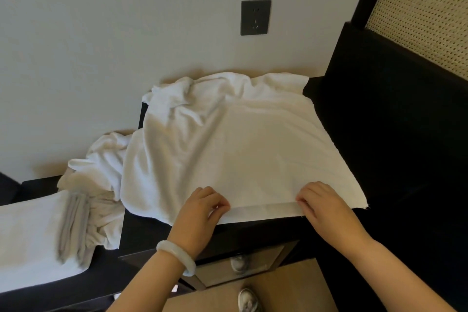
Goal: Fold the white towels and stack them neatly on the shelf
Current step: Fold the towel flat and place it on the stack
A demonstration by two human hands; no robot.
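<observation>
A large white towel (228,142) lies spread over the top of a dark cabinet (253,232), bunched and wrinkled at its far end by the wall. Its near hem runs along the cabinet's front edge. My left hand (200,210), with a pale bangle on the wrist, pinches that hem towards its left part. My right hand (321,205) pinches the same hem further right. More white towels (101,159) lie crumpled to the left, lower down. A folded white cloth with a grey band (30,233) rests at the far left.
A dark socket plate (255,17) is on the wall above the cabinet. A black panel with a woven cane screen (425,12) stands at the right. Below the cabinet top is a glass-fronted compartment (243,266), and a white shoe (248,301) shows on the tan floor.
</observation>
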